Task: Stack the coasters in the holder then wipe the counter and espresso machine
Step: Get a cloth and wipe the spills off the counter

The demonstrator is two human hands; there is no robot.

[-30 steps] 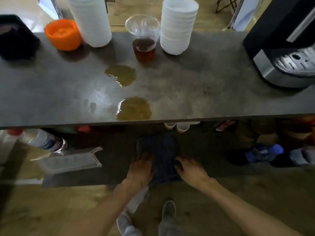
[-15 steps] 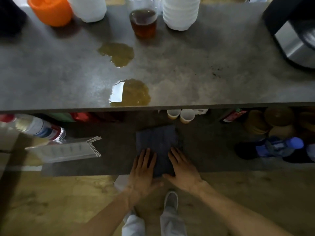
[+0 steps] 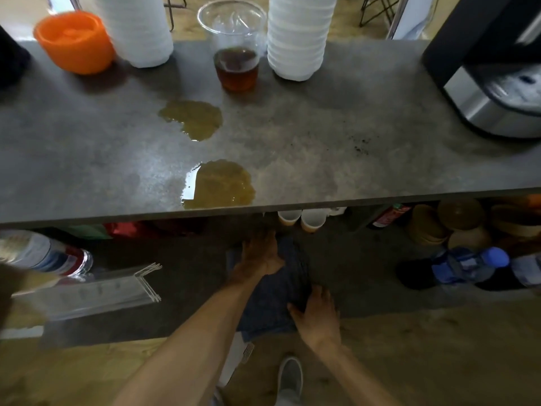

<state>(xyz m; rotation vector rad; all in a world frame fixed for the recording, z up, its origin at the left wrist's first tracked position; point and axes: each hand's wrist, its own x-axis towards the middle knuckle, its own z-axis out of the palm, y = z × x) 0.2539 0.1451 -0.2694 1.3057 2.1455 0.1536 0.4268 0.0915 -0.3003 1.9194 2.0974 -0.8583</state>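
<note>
Left hand point(image 3: 260, 253) now farther along dark cloth point(image 3: 275, 306), right hand point(image 3: 317, 313) nearer, fingers flat.

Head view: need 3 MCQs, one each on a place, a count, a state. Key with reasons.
1. Where does the dark cloth lie?
A. on the counter
B. on the lower shelf
C. on the floor

2. How many brown puddles are on the counter?
A. one
B. two
C. four

3. The clear cup is:
A. partly filled with brown liquid
B. empty
C. tipped over

Key:
1 B, the cloth sits on the shelf under the countertop, with the left hand and right hand resting on it.
2 B, far puddle and near puddle.
3 A, it stands upright with brown liquid in its bottom part.
</note>
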